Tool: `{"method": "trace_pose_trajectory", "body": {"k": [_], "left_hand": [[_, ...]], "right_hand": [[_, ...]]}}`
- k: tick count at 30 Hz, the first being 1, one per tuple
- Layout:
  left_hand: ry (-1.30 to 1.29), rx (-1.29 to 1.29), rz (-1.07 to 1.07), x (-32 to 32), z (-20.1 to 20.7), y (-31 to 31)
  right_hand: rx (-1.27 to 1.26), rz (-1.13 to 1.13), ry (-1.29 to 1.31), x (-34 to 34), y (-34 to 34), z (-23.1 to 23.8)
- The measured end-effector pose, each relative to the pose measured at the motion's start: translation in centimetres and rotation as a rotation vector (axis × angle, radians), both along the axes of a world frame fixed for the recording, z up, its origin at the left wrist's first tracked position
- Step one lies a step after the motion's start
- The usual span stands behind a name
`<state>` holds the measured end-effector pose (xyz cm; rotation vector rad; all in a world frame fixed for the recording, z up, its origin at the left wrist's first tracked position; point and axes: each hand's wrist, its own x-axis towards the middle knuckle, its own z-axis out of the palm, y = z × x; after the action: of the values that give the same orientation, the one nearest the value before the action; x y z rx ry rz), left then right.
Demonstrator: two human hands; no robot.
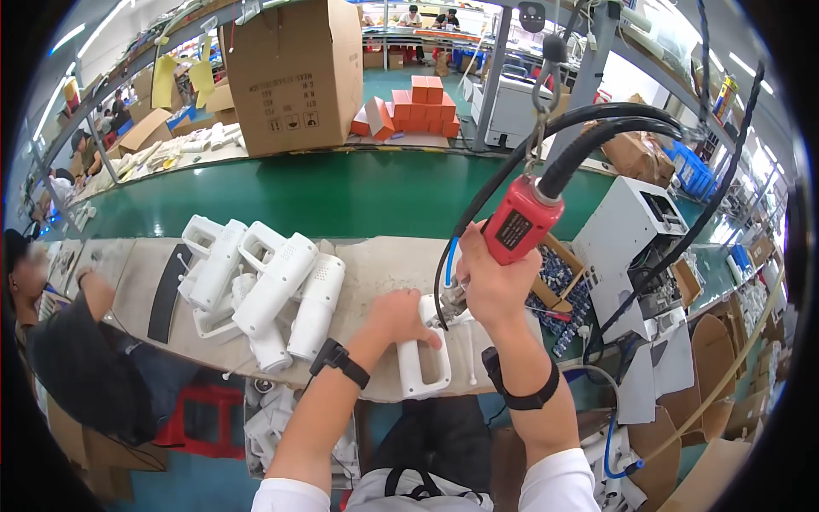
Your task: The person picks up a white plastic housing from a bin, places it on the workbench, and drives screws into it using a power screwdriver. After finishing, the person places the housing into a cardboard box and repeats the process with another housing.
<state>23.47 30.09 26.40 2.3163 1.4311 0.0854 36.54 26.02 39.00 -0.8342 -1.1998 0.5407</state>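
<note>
My right hand is wrapped round a red electric screwdriver that hangs from a chain, with thick black cables at its top. The screwdriver points down at a white plastic housing with a loop handle on the bench in front of me. My left hand presses on that housing, its thumb over the top of the handle. The screwdriver's tip is mostly hidden behind my right hand and a black cable. Left of my hands lie several similar white housings, piled on each other.
A cardboard box of small blue parts stands right of my hands, near a white machine casing. Beyond the bench runs a green conveyor belt, with a large carton and orange boxes behind it. A co-worker sits at left.
</note>
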Motion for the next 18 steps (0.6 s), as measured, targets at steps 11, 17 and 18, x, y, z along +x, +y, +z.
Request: {"method": "trace_pose_trajectory", "body": {"k": [11, 17, 18], "left_hand": [[-0.283, 0.178, 0.001, -0.5, -1.7, -1.2], [-0.586, -0.001, 0.311, -3.4, -4.7, -4.7], [-0.513, 0.125, 0.355, -3.0, -5.2, -4.4]], "right_hand": [[-0.149, -0.001, -0.021, -0.6, 0.7, -4.8], [-0.014, 0.053, 0.111, -2.0, -0.8, 2.4], [0.008, 0.075, 0.121, -2.4, -0.4, 2.9]]}}
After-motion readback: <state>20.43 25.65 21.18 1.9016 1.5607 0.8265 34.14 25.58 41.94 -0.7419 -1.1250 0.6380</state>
